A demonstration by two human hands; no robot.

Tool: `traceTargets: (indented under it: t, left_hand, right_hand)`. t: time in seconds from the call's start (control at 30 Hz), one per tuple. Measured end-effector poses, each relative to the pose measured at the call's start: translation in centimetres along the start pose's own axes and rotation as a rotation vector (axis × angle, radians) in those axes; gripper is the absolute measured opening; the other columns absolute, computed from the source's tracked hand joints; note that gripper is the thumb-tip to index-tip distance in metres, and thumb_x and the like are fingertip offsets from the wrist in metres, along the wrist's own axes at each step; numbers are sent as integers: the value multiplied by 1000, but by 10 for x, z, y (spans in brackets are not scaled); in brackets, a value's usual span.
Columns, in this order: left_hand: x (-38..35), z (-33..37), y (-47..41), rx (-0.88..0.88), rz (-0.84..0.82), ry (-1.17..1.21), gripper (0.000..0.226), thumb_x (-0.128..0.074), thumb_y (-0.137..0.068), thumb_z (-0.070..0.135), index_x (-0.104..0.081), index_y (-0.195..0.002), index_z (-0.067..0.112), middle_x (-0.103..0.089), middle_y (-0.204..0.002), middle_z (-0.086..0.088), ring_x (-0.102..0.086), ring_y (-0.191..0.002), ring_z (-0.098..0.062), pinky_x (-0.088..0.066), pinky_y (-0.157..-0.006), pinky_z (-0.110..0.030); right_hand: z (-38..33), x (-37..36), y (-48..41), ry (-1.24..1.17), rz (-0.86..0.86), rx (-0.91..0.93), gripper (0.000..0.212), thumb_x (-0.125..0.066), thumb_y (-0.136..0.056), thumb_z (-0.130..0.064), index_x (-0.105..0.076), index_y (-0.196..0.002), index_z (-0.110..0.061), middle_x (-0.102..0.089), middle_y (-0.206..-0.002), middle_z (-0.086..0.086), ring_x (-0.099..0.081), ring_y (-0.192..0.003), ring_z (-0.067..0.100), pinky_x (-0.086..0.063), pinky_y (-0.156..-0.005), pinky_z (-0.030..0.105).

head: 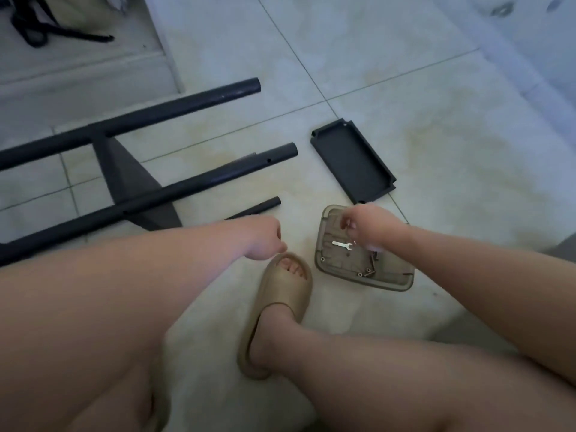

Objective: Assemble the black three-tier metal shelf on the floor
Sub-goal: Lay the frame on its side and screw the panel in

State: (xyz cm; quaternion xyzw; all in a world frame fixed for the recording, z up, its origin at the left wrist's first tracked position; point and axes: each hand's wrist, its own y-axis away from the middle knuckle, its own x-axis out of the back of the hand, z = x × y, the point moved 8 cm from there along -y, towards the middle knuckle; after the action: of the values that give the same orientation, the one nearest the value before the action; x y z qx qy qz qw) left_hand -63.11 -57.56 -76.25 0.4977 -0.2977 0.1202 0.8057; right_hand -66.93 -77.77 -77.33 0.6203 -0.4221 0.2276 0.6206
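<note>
black round metal tubes [187, 104], flat rimmed tray [352, 163], glossy pale tiles [405, 73]

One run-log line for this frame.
right hand over parts tray | tray holds wrench, screws | left hand curled, contents unclear | black shelf panel loose on floor

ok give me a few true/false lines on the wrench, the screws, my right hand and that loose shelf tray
1. The small silver wrench lies in the shallow parts tray. True.
2. The right hand grips the wrench. False: the hand is above the parts tray, and the wrench lies free beside it.
3. The loose black shelf tray is mounted between the black tubes. False: it lies alone on the floor tiles, apart from them.
4. Screws lie in the parts tray. True.
5. The foot next to the parts tray is bare. False: it wears a tan slipper.
</note>
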Motion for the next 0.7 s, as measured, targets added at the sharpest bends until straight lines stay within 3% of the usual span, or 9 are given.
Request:
traceTargets:
  t: [0.07,0.13,0.2,0.3,0.4,0.53,0.6,0.7]
  left_hand:
    - [20,-9,29,2,49,8,41,-53,-99,43,-66,-122,11,-65,-124,-8,-61,-111,-29,-49,-90,-35]
    - [36,-18,59,-15,96,41,36,-53,-98,42,-69,-111,12,-69,-110,-7,-63,-97,-26,-46,-72,-31]
    - [49,-32,88,-20,135,91,31,-54,-98,43,-69,-109,17,-68,-105,0,-61,-89,-20,-40,-65,-28]
    - [67,-64,125,4,213,242,29,-56,-96,44,-68,-105,20,-68,-100,4,-63,-84,-16,-46,-66,-30]
    - [78,-99,154,21,272,491,28,-55,-97,43,-64,-109,19,-71,-101,4,-70,-88,-18,-53,-79,-34]
    - [90,-153,187,66,441,869,20,-56,-97,42,-63,-104,25,-74,-96,7,-71,-84,-14,-53,-80,-35]
    - [93,-178,197,90,506,951,16,-55,-97,43,-62,-99,28,-74,-94,9,-71,-81,-13,-51,-77,-33]
    - [96,-209,201,131,573,994,14,-56,-97,39,-63,-93,27,-73,-93,8,-69,-78,-15,-48,-70,-29]
  right_hand:
    - [-23,29,23,-46,78,16,16,-55,-92,-15,-67,-102,-22,-66,-99,0,-61,-96,24,-48,-75,32]
    - [-51,57,47,-105,163,48,6,-59,-91,-17,-61,-90,-23,-63,-91,-5,-58,-87,19,-45,-71,32]
    - [-80,83,66,-193,244,73,8,-62,-91,-18,-60,-85,-24,-63,-84,-10,-56,-75,10,-43,-64,29]
    - [-129,111,88,-326,304,133,17,-63,-90,-15,-60,-79,-27,-63,-77,-10,-57,-66,9,-46,-56,25]
    - [-178,128,100,-453,299,189,15,-65,-91,-12,-63,-81,-23,-64,-76,-4,-64,-74,20,-54,-68,34]
    - [-238,133,99,-501,261,237,8,-66,-92,-13,-66,-86,-19,-70,-73,-5,-70,-76,14,-55,-71,35]
    - [-267,128,94,-487,211,271,6,-63,-92,-13,-67,-89,-18,-72,-69,-9,-70,-74,8,-55,-71,35]
    - [-302,117,86,-462,142,318,5,-65,-90,-14,-69,-91,-18,-75,-77,-1,-72,-85,19,-60,-84,42]
